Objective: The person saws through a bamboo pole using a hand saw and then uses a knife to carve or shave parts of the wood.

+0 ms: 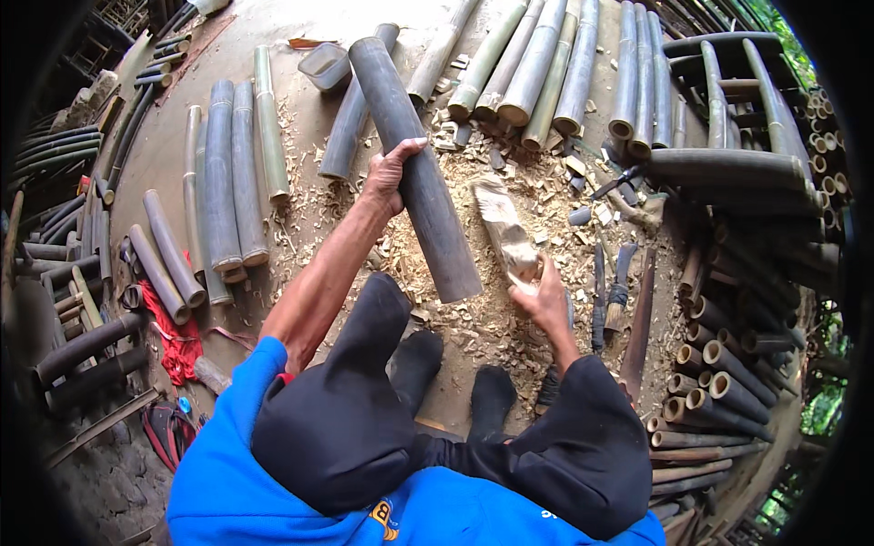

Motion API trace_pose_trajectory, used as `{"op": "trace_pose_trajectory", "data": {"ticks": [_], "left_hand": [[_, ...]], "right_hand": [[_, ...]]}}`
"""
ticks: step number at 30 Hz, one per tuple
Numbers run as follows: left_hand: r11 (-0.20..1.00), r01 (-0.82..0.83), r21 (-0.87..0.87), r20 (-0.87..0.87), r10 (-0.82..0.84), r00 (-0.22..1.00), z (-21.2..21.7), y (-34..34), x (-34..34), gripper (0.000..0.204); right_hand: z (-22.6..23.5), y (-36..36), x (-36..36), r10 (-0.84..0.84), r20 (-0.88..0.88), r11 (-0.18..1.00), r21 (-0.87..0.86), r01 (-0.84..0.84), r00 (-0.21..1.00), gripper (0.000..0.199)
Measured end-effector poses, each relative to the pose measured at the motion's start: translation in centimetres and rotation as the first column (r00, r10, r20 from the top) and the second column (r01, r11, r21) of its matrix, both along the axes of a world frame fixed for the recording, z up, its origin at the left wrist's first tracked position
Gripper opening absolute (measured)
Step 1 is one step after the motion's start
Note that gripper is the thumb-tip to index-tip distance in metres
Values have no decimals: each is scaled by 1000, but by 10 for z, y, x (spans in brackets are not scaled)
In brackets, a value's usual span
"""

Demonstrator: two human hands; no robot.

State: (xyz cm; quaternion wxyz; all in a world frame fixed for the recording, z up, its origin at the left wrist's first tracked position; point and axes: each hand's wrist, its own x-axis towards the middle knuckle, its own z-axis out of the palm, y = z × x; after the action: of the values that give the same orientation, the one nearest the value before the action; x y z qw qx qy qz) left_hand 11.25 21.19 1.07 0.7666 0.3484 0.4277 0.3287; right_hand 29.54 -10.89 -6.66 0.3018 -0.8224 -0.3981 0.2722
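A thick dark bamboo tube (425, 200) slants across the middle, its near end just above the shavings-strewn ground and its far end raised. My left hand (390, 175) is closed around its side, about midway along. To the right of the tube, my right hand (544, 298) grips the near end of a flat, pale wooden piece (501, 221). That piece has a ragged far end and darker patches; its exact kind is unclear. Tube and pale piece are apart. Beneath both spreads a bed of wood chips and shavings (464, 341).
Bamboo tubes (537, 68) lie at the back and left (221, 173). Long tools, one with a wrapped handle (618, 305), lie on the right near stacked bamboo (728, 391) and a bamboo rack (728, 162). A clear plastic tub (326, 66) and red cloth (179, 344) sit leftward.
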Motion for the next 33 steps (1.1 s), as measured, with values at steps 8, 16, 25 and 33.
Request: {"op": "trace_pose_trajectory", "data": {"ticks": [8,16,25,33], "left_hand": [[975,213,59,-4,-213,977,-10,-28,-17,62],[927,372,51,-59,-369,928,-18,-114,-6,73],[782,572,246,-438,-437,786,-31,-174,19,94],[619,780,-92,-634,-640,433,-65,-169,37,91]], "right_hand": [[10,52,101,352,444,927,-290,-239,824,96],[-34,46,95,270,405,953,-240,-183,874,99],[-28,56,119,104,356,993,-85,-78,929,81],[-38,54,155,97,575,969,-240,53,813,110]]}}
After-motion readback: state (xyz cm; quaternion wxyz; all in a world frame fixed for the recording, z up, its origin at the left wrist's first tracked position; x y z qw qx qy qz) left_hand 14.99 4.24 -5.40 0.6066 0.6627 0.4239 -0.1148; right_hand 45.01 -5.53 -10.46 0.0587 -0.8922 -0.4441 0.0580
